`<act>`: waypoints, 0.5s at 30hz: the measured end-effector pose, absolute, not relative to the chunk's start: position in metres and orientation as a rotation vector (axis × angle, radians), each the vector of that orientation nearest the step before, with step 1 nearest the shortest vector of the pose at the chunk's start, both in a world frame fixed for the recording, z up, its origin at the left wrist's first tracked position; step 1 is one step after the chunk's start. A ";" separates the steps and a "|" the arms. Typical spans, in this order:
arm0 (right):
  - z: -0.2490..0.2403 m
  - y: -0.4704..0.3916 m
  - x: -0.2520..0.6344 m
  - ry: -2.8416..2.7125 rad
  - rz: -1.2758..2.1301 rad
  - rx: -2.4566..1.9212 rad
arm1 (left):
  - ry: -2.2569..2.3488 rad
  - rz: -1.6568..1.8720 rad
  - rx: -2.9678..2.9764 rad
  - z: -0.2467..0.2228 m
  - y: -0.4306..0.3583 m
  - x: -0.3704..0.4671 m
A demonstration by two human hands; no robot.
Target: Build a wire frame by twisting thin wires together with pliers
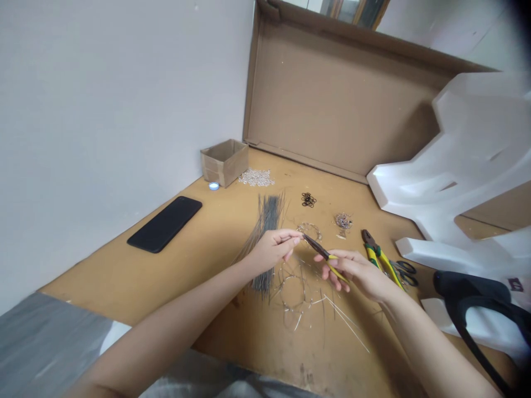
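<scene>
My right hand (346, 268) is wrapped round the yellow handles of a pair of long-nose pliers (318, 247), whose dark jaws point left. At the jaw tips, my left hand (279, 245) pinches with thumb and forefinger; what sits in the pinch is too small to make out. Under and behind the left hand lies a bundle of straight grey wires (269, 213). Below both hands, bent wire rings and loose wire pieces (292, 293) are scattered on the table. Just behind the plier jaws is another wire ring (310, 229).
Beyond the hands lie black rings (308, 200), a small metal pile (343, 221) and clear beads (257, 177) beside a cardboard box (226, 163). A black phone (165, 224) is at left. Combination pliers (379, 254), scissors (405, 272) and white foam (415, 188) stand right.
</scene>
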State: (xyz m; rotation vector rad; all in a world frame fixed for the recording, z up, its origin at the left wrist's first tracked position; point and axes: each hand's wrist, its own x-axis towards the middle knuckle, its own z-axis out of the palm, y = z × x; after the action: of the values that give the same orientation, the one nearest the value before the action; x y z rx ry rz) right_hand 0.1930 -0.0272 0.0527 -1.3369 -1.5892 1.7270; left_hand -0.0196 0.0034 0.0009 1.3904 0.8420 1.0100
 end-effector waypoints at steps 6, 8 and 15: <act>0.055 -0.027 0.192 -1.668 1.653 -1.419 | 0.865 1.014 1.420 -0.003 0.003 -0.018; 0.056 -0.028 0.191 -1.747 1.556 -1.469 | 0.873 1.009 1.419 -0.002 0.003 -0.018; 0.057 -0.037 0.186 -2.313 0.626 -1.580 | 0.933 0.930 1.323 0.006 0.002 -0.017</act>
State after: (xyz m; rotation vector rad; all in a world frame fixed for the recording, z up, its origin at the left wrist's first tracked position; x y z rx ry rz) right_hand 0.1856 -0.0366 0.0567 -1.5805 -2.3129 0.6259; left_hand -0.0166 0.0016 0.0057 1.3235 0.9332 0.9296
